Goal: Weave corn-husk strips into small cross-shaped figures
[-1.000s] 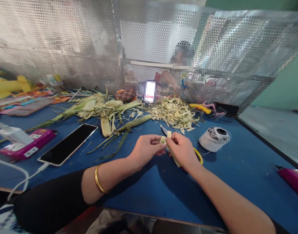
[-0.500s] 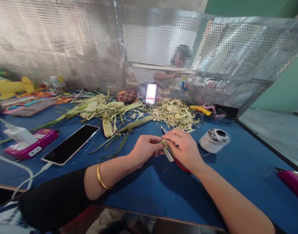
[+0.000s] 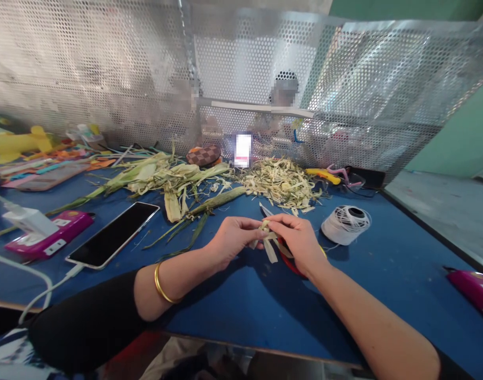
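Pale corn husk strips [image 3: 270,251] are pinched between my two hands, in a small folded or knotted bunch with loose ends hanging down. My left hand [image 3: 230,240], a gold bangle on its wrist, grips the bunch from the left with thumb and fingers. From the right, my right hand [image 3: 299,237] closes thumb and fingertips on the same bunch. Beneath the right hand lie scissors [image 3: 264,210] with red handles, partly covered by it. A spool of white thread [image 3: 346,226] stands to the right of that hand.
Whole corn husks [image 3: 174,182] and a heap of husk shreds [image 3: 283,184] lie beyond my hands. On the left are a phone [image 3: 115,235] on a cable and a magenta power strip [image 3: 63,232]. A perforated metal screen [image 3: 245,63] borders the back; a person sits behind it.
My right hand's fingers have drawn in on the husk bunch, and its loose ends now hang straighter and more spread. The left hand keeps its pinch. The view has shifted slightly.
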Motion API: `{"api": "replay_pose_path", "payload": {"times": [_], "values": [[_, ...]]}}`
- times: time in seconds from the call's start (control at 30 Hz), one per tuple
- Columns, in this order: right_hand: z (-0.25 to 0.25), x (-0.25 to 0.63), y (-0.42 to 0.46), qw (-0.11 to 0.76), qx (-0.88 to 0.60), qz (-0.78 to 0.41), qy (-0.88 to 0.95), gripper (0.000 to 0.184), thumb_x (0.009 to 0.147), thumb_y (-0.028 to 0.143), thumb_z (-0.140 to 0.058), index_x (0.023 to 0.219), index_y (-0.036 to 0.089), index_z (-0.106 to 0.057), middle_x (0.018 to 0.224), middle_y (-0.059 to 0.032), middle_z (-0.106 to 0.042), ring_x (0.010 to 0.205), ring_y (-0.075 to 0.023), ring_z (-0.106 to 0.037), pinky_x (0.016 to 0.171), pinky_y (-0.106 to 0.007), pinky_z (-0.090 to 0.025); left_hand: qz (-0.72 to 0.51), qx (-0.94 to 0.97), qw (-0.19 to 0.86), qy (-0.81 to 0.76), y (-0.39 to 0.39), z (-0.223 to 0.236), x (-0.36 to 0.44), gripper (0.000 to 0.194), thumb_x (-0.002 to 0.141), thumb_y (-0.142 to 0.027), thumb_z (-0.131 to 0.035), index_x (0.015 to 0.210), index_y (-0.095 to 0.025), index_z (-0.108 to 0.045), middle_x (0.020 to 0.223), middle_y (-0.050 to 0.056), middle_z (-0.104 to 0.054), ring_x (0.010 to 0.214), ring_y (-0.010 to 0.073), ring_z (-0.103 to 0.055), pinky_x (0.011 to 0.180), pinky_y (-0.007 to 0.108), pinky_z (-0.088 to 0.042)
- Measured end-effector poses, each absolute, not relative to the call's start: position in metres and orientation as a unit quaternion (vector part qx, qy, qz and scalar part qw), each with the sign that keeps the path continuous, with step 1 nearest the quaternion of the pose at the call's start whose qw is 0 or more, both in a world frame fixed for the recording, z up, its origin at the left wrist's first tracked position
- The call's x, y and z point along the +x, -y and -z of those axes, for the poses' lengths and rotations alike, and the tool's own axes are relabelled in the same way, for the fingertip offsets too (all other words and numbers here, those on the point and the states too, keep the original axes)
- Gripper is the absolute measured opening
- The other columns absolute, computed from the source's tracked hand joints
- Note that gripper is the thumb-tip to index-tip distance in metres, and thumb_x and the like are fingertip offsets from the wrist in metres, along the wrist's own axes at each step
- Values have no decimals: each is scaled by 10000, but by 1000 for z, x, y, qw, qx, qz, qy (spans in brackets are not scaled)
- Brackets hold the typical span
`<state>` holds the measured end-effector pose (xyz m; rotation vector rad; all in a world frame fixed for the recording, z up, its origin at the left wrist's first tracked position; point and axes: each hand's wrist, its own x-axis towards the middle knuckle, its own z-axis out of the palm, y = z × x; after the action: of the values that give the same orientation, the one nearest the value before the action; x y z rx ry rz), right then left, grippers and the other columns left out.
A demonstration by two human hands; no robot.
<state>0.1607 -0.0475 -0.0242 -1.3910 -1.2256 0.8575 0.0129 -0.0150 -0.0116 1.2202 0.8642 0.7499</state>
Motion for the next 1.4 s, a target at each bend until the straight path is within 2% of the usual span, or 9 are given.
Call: {"api": "replay_pose_path", "payload": {"times": [0.13,0.23,0.43,0.57,0.77,0.83,1.03,1.23,1.4], "values": [[16,177,46,519,-608,-201,567,306,768,394,-600,979,180,-658,934,-80,-714,834,-212,-644,752,-341,-478,-377,482,680,-403,7,15,12,217,593,-217,-799,779,-125,-735,680,28,-683,536,93,-590,584,232,-489],[13,188,45,508,-641,-99,566,244,814,430,-548,874,197,-589,852,-76,-704,813,-217,-646,765,-359,-471,-413,434,685,-416,2,17,11,238,556,-207,-826,746,-118,-714,608,8,-649,510,96,-594,551,220,-489],[19,175,49,367,-602,-177,686,56,760,264,-566,772,222,-532,744,1,-663,713,-178,-623,667,-291,-450,-429,397,703,-404,0,20,12,160,606,-172,-798,715,-116,-695,562,-14,-621,464,63,-559,545,198,-498],[14,167,55,411,-570,-211,679,47,771,244,-560,790,218,-594,679,11,-640,644,-154,-592,623,-272,-451,-433,416,685,-413,2,20,13,142,626,-161,-786,714,-111,-686,569,-11,-629,461,62,-551,547,208,-506],[0,175,56,452,-511,-473,557,248,741,353,-648,912,189,-720,793,-53,-728,763,-199,-684,721,-326,-523,-422,466,658,-413,4,18,12,158,644,-170,-777,766,-105,-702,673,35,-687,505,89,-600,541,218,-504],[1,176,56,443,-517,-452,576,257,726,372,-664,901,195,-727,790,-53,-726,762,-206,-678,718,-336,-519,-418,469,659,-413,5,18,12,126,664,-163,-758,759,-101,-705,673,38,-690,501,85,-595,546,217,-506],[7,167,57,483,-521,-205,673,212,788,393,-599,698,214,-669,758,-46,-633,666,-171,-563,639,-306,-453,-412,497,643,-411,8,18,14,80,668,-153,-738,738,-116,-723,673,16,-690,482,70,-568,535,206,-496],[5,165,57,477,-564,-330,588,316,815,488,-524,738,193,-609,551,2,-546,551,-148,-485,560,-267,-387,-403,534,622,-407,9,21,14,125,645,-207,-755,731,-119,-734,650,22,-682,494,79,-558,540,212,-485],[6,172,54,402,-581,-280,650,348,839,412,-478,568,199,-528,655,0,-533,647,-148,-511,629,-270,-383,-401,550,605,-413,10,20,14,40,668,-176,-731,683,-139,-722,639,8,-677,491,69,-544,537,199,-467]]}}
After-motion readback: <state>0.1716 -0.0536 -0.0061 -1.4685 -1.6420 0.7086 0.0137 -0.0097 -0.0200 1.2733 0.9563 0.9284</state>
